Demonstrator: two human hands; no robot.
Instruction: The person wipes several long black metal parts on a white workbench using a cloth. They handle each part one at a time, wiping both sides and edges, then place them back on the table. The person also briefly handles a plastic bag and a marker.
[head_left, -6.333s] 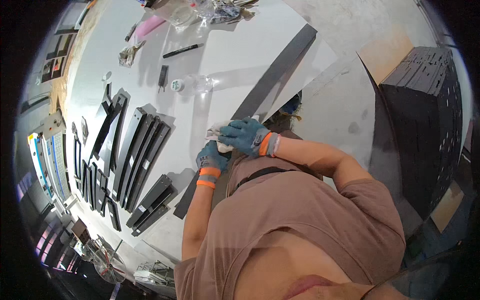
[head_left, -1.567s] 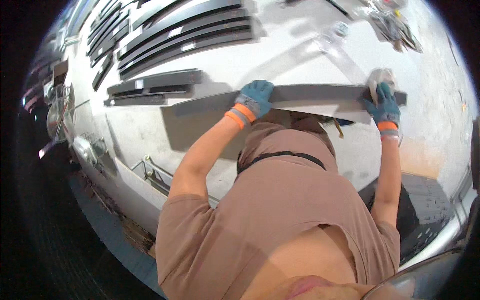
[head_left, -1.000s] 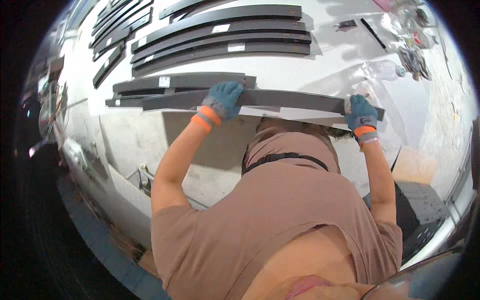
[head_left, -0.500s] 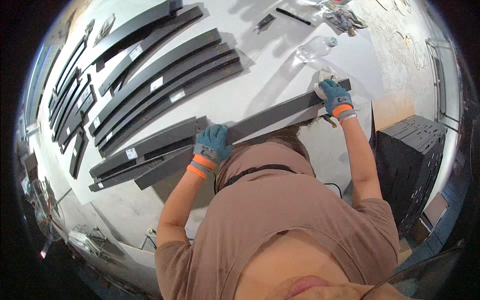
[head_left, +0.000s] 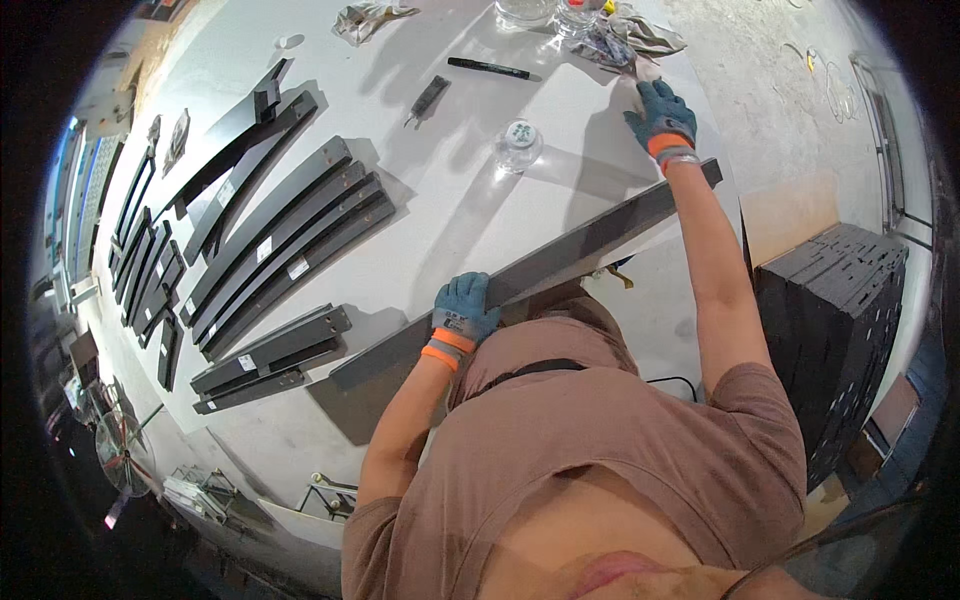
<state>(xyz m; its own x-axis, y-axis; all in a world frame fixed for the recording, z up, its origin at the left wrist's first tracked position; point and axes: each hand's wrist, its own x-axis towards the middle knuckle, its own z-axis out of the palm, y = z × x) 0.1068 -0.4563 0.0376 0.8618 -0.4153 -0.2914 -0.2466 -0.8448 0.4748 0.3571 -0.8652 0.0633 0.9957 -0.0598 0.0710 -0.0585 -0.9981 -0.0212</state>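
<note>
A long dark grey bar lies slantwise along the near edge of the white table. My left hand, in a blue-grey glove with an orange cuff, is wrapped around its middle. Beyond the bar's right end, my right hand reaches over the tabletop in a matching glove, fingers stretched out and apart. Just past those fingertips is a small pale cloth, beside a heap of crumpled rags. A clear plastic bottle stands left of the right hand.
Several dark grey bars with white labels lie at the left of the table. A black marker and a small dark tool are farther back. Stacked black panels stand to the right.
My right hand has left the bar's right end and moved farther out, and the white cloth it held is now beyond its fingertips. My left hand still grips the bar.
</note>
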